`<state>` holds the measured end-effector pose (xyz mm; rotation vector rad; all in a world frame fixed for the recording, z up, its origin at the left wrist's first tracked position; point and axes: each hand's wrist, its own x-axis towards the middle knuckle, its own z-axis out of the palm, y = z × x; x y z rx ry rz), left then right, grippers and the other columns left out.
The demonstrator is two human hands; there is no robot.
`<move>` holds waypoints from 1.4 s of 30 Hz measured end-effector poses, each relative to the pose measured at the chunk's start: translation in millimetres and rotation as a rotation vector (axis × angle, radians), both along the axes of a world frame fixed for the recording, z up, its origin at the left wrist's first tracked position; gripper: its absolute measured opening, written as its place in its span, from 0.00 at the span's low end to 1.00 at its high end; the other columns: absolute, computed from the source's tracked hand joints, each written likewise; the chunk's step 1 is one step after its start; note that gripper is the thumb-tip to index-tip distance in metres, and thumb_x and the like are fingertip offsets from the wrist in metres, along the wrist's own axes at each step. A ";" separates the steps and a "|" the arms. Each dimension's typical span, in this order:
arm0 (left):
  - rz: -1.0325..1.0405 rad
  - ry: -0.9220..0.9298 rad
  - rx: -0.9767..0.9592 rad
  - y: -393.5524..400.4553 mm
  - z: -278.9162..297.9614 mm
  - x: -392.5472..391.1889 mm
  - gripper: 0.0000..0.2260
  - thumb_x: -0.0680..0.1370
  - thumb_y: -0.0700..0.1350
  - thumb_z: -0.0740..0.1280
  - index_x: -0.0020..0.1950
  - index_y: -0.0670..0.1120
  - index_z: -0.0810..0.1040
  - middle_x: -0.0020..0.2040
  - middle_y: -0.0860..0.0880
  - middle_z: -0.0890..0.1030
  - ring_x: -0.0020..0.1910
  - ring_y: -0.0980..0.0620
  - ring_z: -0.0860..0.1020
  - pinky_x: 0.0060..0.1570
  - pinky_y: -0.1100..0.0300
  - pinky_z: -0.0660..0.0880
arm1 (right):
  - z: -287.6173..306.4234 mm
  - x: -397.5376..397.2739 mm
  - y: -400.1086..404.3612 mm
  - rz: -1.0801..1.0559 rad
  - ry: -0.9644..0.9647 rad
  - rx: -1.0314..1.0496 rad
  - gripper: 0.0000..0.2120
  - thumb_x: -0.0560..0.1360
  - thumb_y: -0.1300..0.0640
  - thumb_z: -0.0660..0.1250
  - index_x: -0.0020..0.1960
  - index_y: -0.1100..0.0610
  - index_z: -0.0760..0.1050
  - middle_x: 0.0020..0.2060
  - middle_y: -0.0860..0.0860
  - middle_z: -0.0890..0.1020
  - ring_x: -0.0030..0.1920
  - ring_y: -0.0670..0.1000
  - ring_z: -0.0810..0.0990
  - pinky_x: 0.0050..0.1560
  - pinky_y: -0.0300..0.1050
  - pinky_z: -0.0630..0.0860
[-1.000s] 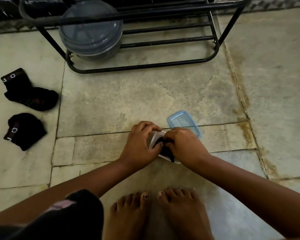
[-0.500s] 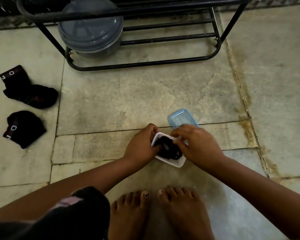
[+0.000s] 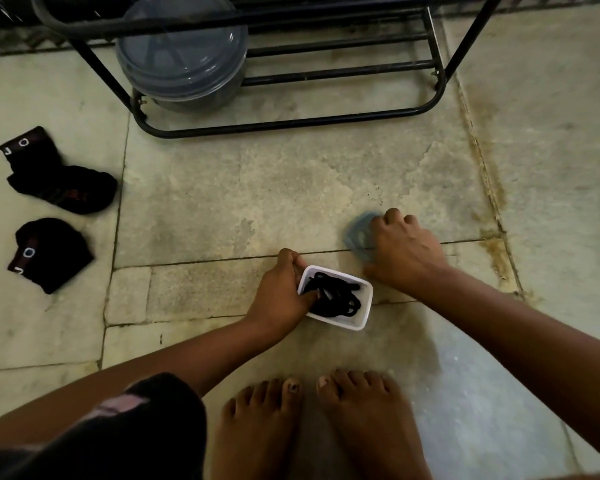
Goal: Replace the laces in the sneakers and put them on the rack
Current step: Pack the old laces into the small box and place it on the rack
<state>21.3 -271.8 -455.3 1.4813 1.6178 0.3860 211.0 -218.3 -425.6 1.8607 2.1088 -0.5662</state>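
A small white plastic tub (image 3: pixel 363 308) is sat on the pale stone floor (image 3: pixel 291 195), and a bundle of black laces (image 3: pixel 336 297) is seen coiled inside it. The tub is held at its near-left edge by the left hand (image 3: pixel 281 299), with the thumb hooked over the rim and the fingers curled round the wall. The right hand (image 3: pixel 404 252) is laid on a see-through blue plastic lid (image 3: pixel 355 233) just beyond the tub — the fingers are bent over the lid, but whether it is truly gripped or only pressed cannot be told, as it is blurred. The black metal rack (image 3: pixel 291 123) is stood well apart at the top, and only a round grey lidded container (image 3: pixel 184 57) is seen on it. No sneakers are shown in view; two dark balled socks (image 3: pixel 52 216) are left on the floor to the left. It seems the lacing has not been started — nearly all the work is thought to be left.
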 end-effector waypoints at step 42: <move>0.148 -0.457 -0.501 0.3 10.7 -32.0 0.07 0.75 0.35 0.68 0.52 0.38 0.78 0.41 0.45 0.81 0.38 0.57 0.80 0.39 0.65 0.78 | 21.4 -31.2 -60.9 0.244 0.292 -0.087 0.31 0.72 0.50 0.69 0.70 0.49 0.57 0.66 0.51 0.57 0.65 0.51 0.62 0.62 0.43 0.72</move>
